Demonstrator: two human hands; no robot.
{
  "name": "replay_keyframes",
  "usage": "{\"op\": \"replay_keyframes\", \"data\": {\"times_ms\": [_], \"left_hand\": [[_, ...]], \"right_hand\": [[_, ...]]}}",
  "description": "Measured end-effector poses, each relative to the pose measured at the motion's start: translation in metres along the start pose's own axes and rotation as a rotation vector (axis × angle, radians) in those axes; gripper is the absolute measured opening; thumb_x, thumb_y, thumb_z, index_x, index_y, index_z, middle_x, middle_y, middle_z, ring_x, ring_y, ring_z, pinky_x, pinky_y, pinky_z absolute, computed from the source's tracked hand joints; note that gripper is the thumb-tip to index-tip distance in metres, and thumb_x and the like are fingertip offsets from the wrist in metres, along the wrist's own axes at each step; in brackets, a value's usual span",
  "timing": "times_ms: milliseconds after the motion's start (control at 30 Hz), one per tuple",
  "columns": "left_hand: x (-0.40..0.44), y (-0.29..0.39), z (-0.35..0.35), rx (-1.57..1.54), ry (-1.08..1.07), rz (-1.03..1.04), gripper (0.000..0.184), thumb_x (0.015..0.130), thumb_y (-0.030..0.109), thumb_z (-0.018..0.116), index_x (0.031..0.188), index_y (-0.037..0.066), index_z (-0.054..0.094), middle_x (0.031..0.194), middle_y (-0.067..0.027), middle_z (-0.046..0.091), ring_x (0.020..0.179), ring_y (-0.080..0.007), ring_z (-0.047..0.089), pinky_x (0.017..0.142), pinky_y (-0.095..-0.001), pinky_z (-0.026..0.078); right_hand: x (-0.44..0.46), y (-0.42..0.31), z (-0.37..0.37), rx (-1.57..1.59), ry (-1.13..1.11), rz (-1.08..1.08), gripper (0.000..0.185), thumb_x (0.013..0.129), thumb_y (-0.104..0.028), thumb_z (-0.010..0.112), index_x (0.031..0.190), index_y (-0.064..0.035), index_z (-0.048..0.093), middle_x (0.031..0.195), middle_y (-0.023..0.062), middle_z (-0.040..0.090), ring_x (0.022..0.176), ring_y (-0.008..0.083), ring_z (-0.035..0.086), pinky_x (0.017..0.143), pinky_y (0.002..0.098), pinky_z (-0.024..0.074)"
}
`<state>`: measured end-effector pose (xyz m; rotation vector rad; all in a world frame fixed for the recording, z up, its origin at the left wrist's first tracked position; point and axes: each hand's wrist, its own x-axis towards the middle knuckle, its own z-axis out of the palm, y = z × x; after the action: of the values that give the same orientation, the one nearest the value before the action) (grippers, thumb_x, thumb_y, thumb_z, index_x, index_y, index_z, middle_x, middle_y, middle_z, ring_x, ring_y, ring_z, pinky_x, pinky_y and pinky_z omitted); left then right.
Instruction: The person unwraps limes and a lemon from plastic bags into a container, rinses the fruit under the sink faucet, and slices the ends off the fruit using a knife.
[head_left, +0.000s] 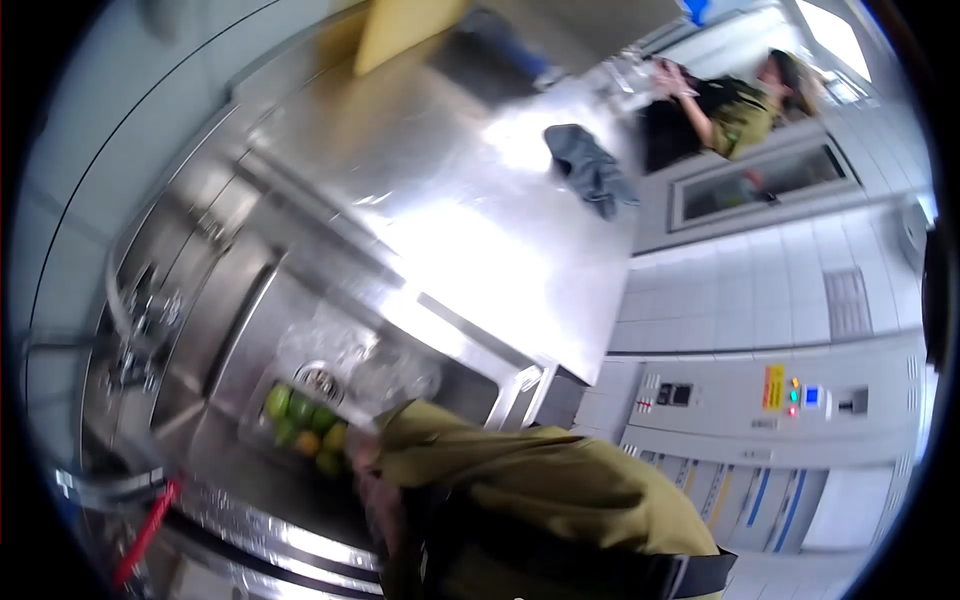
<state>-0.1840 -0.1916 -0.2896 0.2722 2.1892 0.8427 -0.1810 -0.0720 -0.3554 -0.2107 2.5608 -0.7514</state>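
A clear plastic tub (255, 410) with green and orange citrus-like fruit (305, 420) in it is in the steel sink (225, 450), near the drain (320, 380). My right hand (364, 446), at the end of an olive sleeve (560, 470), is at the tub's near side. Blur hides whether its fingers grip the tub. Just below it, my left hand (382, 510) appears as a smeared patch of skin against dark clothing, its fingers unreadable. Clear, glassy-looking items or ice (390, 380) lie beside the drain, too blurred to name.
Faucets (140, 330) stand behind the sink. A red-handled item (150, 530) is at lower left. The steel counter (460, 230) bears a grey cloth (590, 170) and an upright yellow board (400, 30). Another person (720, 110) stands beyond; a control panel (790, 395) is at right.
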Motion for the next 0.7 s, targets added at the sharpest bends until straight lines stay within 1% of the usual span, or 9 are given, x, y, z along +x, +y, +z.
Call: {"op": "replay_keyframes", "data": {"times_ms": [67,167,367,433,500,567,600,633,700], "left_hand": [[0.012,-0.009,0.000,0.111,0.020,0.055,0.030,0.081,0.024,0.056,0.099,0.001,0.051,0.096,-0.0108,0.055,0.084,-0.0173,0.051,0.070,-0.0296,0.043],[0.022,-0.010,-0.003,0.162,0.014,0.092,0.029,0.081,0.023,0.056,0.101,0.001,0.051,0.097,-0.0105,0.055,0.086,-0.0176,0.051,0.072,-0.0293,0.043],[0.036,-0.005,-0.005,0.140,0.027,0.109,0.029,0.082,0.021,0.054,0.104,0.002,0.049,0.099,-0.0099,0.054,0.088,-0.0181,0.051,0.075,-0.0288,0.043],[0.042,0.000,-0.005,0.092,0.042,0.115,0.029,0.082,0.020,0.054,0.105,0.002,0.049,0.099,-0.0098,0.054,0.089,-0.0183,0.052,0.076,-0.0286,0.043],[0.046,0.009,-0.008,-0.001,0.059,0.124,0.029,0.082,0.019,0.053,0.106,0.002,0.049,0.100,-0.0096,0.054,0.090,-0.0184,0.052,0.076,-0.0284,0.043],[0.048,0.023,-0.015,-0.188,0.068,0.124,0.030,0.082,0.018,0.053,0.107,0.002,0.048,0.100,-0.0094,0.054,0.090,-0.0186,0.052,0.077,-0.0282,0.042],[0.047,0.032,-0.023,-0.303,0.075,0.129,0.030,0.083,0.018,0.053,0.107,0.002,0.048,0.101,-0.0093,0.053,0.091,-0.0187,0.052,0.078,-0.0281,0.042],[0.048,0.043,-0.028,-0.453,0.063,0.141,0.030,0.083,0.018,0.052,0.108,0.003,0.048,0.101,-0.0092,0.053,0.091,-0.0188,0.052,0.078,-0.0280,0.042],[0.037,0.060,-0.051,-0.773,0.072,0.137,0.030,0.083,0.017,0.052,0.109,0.003,0.047,0.102,-0.0090,0.053,0.092,-0.0189,0.052,0.079,-0.0279,0.042]], "right_hand": [[0.005,0.003,0.009,0.019,0.004,0.032,0.017,0.073,-0.018,0.049,0.075,-0.0042,0.059,0.074,0.0097,0.056,0.073,0.0230,0.056,0.064,0.0353,0.0448],[0.014,0.000,0.010,0.034,0.035,0.058,0.018,0.075,-0.018,0.047,0.075,-0.0039,0.058,0.075,0.0095,0.055,0.073,0.0218,0.055,0.064,0.0341,0.0440],[0.010,0.000,0.007,0.083,0.119,0.074,0.020,0.078,-0.019,0.045,0.076,-0.0031,0.056,0.075,0.0090,0.054,0.072,0.0194,0.053,0.064,0.0315,0.0423],[0.004,-0.002,-0.002,0.097,0.202,0.067,0.020,0.079,-0.020,0.044,0.076,-0.0029,0.055,0.076,0.0089,0.053,0.072,0.0186,0.053,0.064,0.0306,0.0417],[-0.003,-0.003,-0.015,0.105,0.315,0.056,0.021,0.081,-0.020,0.044,0.076,-0.0026,0.055,0.076,0.0087,0.052,0.072,0.0178,0.052,0.064,0.0298,0.0412],[-0.006,-0.009,-0.032,0.070,0.474,0.016,0.022,0.082,-0.020,0.043,0.076,-0.0024,0.054,0.076,0.0086,0.052,0.072,0.0170,0.051,0.064,0.0289,0.0406],[-0.006,-0.015,-0.051,0.037,0.564,-0.024,0.022,0.082,-0.020,0.042,0.076,-0.0022,0.054,0.076,0.0085,0.052,0.072,0.0166,0.051,0.064,0.0285,0.0404],[0.001,-0.019,-0.071,-0.114,0.598,0.005,0.022,0.080,-0.021,0.041,0.073,-0.0022,0.051,0.070,0.0083,0.048,0.064,0.0172,0.048,0.056,0.0295,0.0388],[0.000,-0.030,-0.087,-0.015,0.644,0.026,0.020,0.079,-0.021,0.046,0.077,-0.0035,0.055,0.074,0.0106,0.052,0.070,0.0178,0.053,0.061,0.0300,0.0423]]}}
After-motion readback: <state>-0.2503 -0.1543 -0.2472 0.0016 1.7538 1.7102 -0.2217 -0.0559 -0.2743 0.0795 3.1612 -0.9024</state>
